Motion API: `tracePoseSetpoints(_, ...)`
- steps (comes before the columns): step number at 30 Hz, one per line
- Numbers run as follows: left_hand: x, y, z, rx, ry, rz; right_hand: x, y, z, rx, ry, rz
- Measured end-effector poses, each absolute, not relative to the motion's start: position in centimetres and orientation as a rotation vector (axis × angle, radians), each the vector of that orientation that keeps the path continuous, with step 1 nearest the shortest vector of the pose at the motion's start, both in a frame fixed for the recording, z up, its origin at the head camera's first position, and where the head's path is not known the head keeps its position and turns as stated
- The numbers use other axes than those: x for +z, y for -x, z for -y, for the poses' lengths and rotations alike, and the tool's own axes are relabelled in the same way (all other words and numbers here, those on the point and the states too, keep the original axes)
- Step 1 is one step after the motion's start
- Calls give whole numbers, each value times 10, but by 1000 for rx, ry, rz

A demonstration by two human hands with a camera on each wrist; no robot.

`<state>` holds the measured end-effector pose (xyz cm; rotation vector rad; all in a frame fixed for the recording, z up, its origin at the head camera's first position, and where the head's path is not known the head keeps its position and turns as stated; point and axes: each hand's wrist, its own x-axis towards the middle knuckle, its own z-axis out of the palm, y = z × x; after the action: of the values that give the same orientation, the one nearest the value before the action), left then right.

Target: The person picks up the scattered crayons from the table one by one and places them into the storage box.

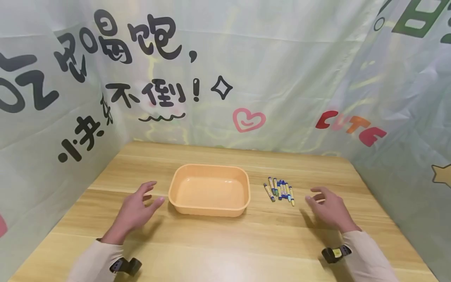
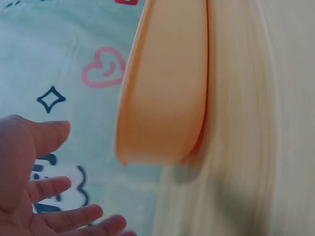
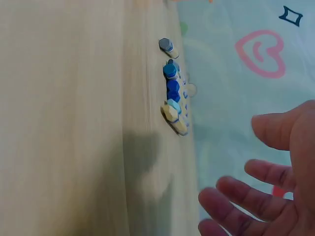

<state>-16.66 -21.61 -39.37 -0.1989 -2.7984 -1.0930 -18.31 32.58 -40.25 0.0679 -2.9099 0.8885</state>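
Note:
An orange plastic tray (image 1: 209, 211) with raised sides stands near the middle of the table. Just left of it, my left hand (image 1: 135, 209) hovers with fingers spread and holds nothing. In the left wrist view the tray's outer side (image 2: 165, 88) shows beyond the fingers. To the right of the tray lies a loose row of several crayons (image 1: 283, 190) with blue, grey, yellow and light blue ends. My right hand (image 1: 329, 207) is to their right, above the table, fingers relaxed and apart from them. The right wrist view shows the crayons (image 3: 172, 93) end-on, beyond that hand.
The wooden table (image 1: 218, 246) bears the tray and the crayons. Printed cloth (image 1: 282, 78) hangs as walls behind it and along both sides. Each wrist wears a small black camera on a strap, the left camera (image 1: 127, 266) and the right camera (image 1: 334, 253).

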Motion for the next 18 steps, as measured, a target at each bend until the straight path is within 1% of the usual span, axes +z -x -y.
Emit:
tracePoseSetpoints(4,-402,177,206,-1335,154,2791,-408,200,-323,1021,-33,2968)
tracePoseSetpoints(9,-412,197,199,-1493,133,2819,-416,221,-318,1120,6,3035)
tracePoseSetpoints(14,-418,214,194,-1598,142,2826,-421,235,-311,1080,-20,3075)
tracePoseSetpoints(18,-422,222,190,-1675,160,2808,-423,242,-307,1040,-44,3097)
